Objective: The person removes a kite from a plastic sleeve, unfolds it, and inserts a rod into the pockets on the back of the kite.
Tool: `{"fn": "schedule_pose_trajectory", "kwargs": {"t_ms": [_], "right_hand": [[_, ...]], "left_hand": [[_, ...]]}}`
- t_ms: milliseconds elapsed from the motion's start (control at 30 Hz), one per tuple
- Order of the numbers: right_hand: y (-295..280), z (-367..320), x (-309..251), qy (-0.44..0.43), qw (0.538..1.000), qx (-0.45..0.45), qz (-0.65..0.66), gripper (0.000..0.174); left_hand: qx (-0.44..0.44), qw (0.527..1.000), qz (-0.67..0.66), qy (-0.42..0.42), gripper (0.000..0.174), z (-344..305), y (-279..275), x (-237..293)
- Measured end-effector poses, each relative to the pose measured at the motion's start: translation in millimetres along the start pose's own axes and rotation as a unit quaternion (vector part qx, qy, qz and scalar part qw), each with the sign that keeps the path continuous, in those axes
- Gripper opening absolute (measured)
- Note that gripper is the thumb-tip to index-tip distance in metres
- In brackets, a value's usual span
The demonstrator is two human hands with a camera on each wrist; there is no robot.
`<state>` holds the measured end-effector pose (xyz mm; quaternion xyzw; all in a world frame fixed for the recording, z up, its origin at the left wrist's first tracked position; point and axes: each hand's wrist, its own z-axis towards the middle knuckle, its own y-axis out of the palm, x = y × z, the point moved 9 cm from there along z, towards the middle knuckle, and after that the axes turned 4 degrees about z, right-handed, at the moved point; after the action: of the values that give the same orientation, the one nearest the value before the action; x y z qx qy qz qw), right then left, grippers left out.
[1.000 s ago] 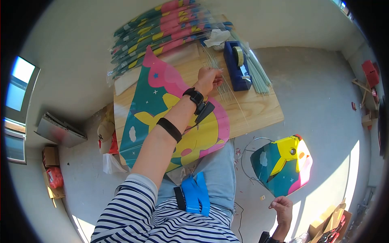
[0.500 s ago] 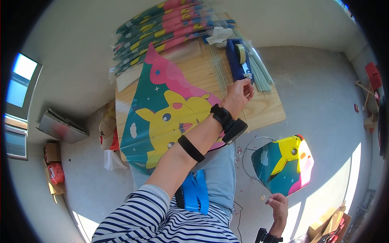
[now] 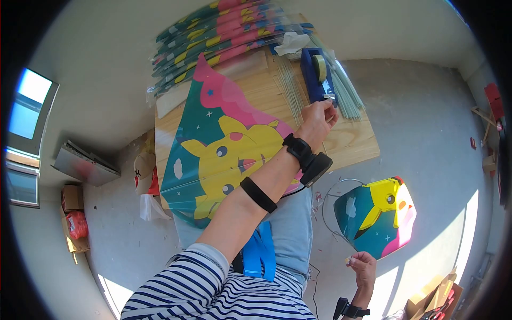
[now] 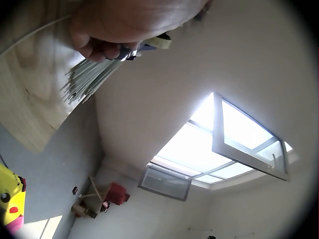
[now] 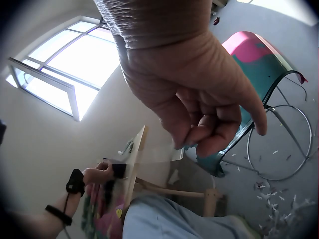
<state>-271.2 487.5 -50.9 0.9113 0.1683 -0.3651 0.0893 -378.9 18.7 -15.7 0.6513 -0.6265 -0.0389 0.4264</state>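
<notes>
At the front end of the blue tape dispenser (image 3: 308, 69), my left hand (image 3: 316, 118) pinches the free end of the clear tape (image 3: 329, 96) by the cutter. Its curled fingertips (image 4: 94, 52) show close above the bundle of thin sticks in the left wrist view. My right hand (image 3: 364, 269) is held out at the lower right, thumb and forefinger together. A clear strip (image 5: 164, 153) shows at those fingertips in the right wrist view. Under my left forearm lies a green, pink and yellow kite sheet (image 3: 184, 141) with a cartoon face, flat on the wooden table (image 3: 349, 141).
Packed kite sheets (image 3: 213, 40) are stacked at the table's back left. Thin pale sticks (image 3: 349, 101) lie right of the dispenser, more sticks (image 3: 288, 88) left of it. A printed seat (image 3: 381, 218) with a metal frame stands on the floor at right, above a cardboard box (image 3: 432, 293).
My left hand has moved right from the thin sticks to the front of the tape dispenser. My right hand has shifted only slightly.
</notes>
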Motion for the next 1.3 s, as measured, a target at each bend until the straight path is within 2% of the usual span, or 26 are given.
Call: {"fn": "schedule_pose_trajectory", "kwargs": {"t_ms": [267, 500, 600, 667, 900, 1067, 1200, 1267, 1300], "right_hand": [[2, 2, 5, 0.010, 1.000, -0.008, 0.013, 0.008], [5, 6, 8, 0.014, 1.000, -0.007, 0.006, 0.007], [9, 10, 10, 0.015, 1.000, -0.013, -0.005, 0.007], [10, 14, 14, 0.011, 0.999, -0.015, -0.025, 0.006], [19, 16, 12, 0.015, 0.997, -0.021, -0.078, 0.008], [24, 18, 22, 0.033, 0.995, -0.016, -0.094, 0.009], [30, 8, 20, 0.047, 0.994, 0.004, -0.102, 0.006], [30, 8, 21, 0.051, 0.994, 0.008, -0.100, 0.006], [29, 10, 22, 0.047, 0.994, 0.005, -0.103, 0.007]], "left_hand": [[-0.020, 1.000, 0.003, 0.011, 0.009, -1, 1, 0], [0.002, 0.999, 0.034, 0.029, 0.009, 0, 1, 3], [0.026, 0.996, 0.064, 0.062, 0.010, -3, 1, 6], [0.031, 0.989, 0.083, 0.117, 0.010, -4, 1, 14], [0.071, 0.973, 0.115, 0.185, 0.010, 2, 0, 21], [0.155, 0.956, 0.202, 0.147, 0.014, -16, -2, 28], [0.103, 0.973, 0.140, 0.155, 0.015, 18, -6, 20], [0.105, 0.966, 0.174, 0.159, 0.011, 33, -11, 15], [0.110, 0.958, 0.206, 0.165, 0.019, 30, -13, 16]]}}
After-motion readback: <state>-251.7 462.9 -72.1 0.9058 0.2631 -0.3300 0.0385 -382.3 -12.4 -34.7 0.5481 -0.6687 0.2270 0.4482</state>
